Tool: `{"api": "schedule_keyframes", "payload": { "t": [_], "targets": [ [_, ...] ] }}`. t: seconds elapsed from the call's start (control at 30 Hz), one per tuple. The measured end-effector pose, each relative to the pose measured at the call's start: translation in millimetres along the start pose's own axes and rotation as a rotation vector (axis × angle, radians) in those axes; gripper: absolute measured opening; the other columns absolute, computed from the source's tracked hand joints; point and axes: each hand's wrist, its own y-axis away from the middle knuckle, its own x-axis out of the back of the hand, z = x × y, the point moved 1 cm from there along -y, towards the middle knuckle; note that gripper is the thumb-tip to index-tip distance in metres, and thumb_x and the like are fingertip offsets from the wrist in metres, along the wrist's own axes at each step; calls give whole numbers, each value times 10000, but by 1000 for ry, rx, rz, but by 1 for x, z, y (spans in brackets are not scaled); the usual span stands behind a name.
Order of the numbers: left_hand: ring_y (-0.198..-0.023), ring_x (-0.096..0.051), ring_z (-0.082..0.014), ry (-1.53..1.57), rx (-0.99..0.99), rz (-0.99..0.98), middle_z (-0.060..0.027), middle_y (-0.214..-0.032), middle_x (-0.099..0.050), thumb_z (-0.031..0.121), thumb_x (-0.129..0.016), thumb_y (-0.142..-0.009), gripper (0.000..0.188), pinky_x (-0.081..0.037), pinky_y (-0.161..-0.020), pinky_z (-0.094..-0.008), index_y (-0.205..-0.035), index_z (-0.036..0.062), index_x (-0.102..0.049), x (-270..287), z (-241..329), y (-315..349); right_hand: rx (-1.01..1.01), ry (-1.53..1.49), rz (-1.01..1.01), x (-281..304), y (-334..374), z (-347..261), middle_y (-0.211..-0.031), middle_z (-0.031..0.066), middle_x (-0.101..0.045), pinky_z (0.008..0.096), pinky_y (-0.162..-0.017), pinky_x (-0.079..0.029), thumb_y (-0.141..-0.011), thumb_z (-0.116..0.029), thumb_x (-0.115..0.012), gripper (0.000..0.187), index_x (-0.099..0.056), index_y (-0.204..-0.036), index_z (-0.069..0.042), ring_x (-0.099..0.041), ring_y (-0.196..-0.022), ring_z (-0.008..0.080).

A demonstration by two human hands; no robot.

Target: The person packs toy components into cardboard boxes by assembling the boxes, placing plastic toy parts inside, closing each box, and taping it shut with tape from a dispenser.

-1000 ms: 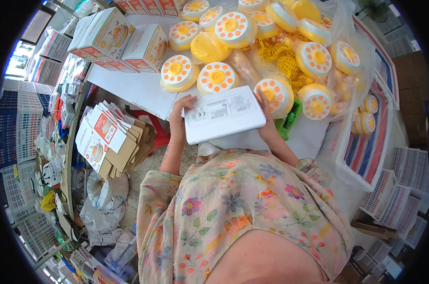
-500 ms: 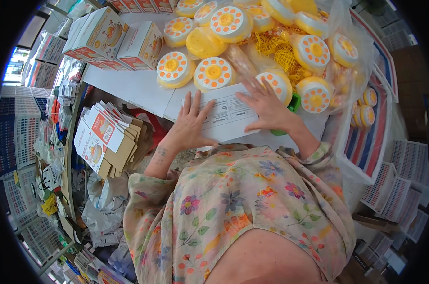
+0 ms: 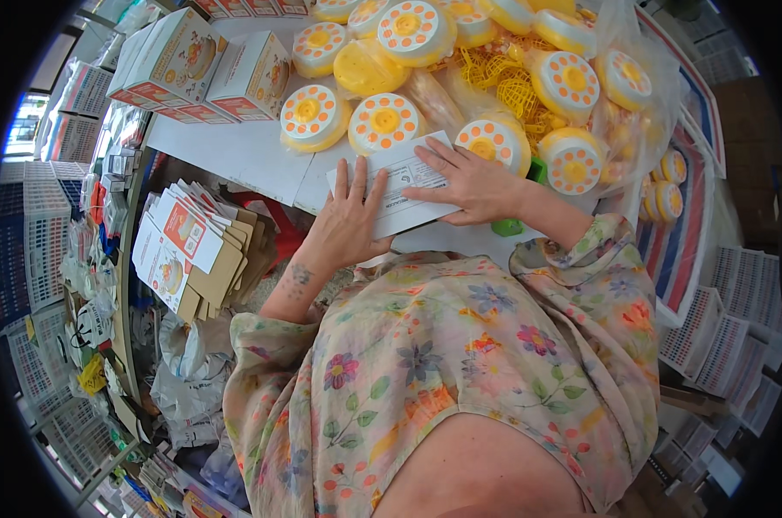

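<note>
A white printed sheet (image 3: pixel 395 186) lies on the table in front of me, its right side raised at an angle. My left hand (image 3: pixel 346 220) rests flat on its left part, fingers spread. My right hand (image 3: pixel 464 186) lies across its right part, fingers outstretched and apart, hiding some of the print. Green plastic pieces (image 3: pixel 506 227) show below and beyond my right wrist. Just past the sheet sit round yellow-and-white items with orange dots (image 3: pixel 386 123), some in clear plastic bags.
White and orange printed boxes (image 3: pixel 248 78) stand at the far left. Flattened cartons (image 3: pixel 192 246) are stacked beside the table, near a red stool (image 3: pixel 280 233). Yellow netted parts (image 3: pixel 516 91) lie among the round items. A striped bag (image 3: pixel 667 259) lines a container on the right.
My right hand has slid left onto the sheet, and the sheet's visible part has become narrower. The left hand stays nearly in place.
</note>
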Motion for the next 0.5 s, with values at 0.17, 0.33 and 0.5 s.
{"api": "schedule_keyframes", "payload": {
  "t": [0.17, 0.33, 0.5],
  "targets": [
    [-1400, -239, -508, 139, -137, 114, -213, -1521, -308, 373, -738, -768, 791, -276, -1121, -603, -1445, 124, -412, -32, -8, 22, 18, 26, 140, -30, 25, 18, -1585, 209, -182, 501, -1178, -200, -920, -407, -602, 588, -413, -1471, -327, -175, -1457, 418],
    [-1422, -272, -408, 34, -243, 260, -127, -1518, -349, 260, -736, -797, 631, -224, -1142, -605, -1373, 158, -499, -58, -7, 30, -229, -399, 557, -59, 27, 13, -1587, 192, -199, 424, -1186, -180, -989, -346, -550, 547, -408, -1483, -158, -182, -1470, 346],
    [-1394, -326, -348, -133, -223, 269, -111, -1451, -411, 244, -741, -791, 576, -216, -1129, -634, -1331, 232, -541, -40, 21, 19, -510, -1218, 807, -92, 35, 3, -1512, 156, -358, 375, -1159, -262, -1012, -289, -520, 499, -440, -1429, -25, -334, -1408, 258]
  ]
}}
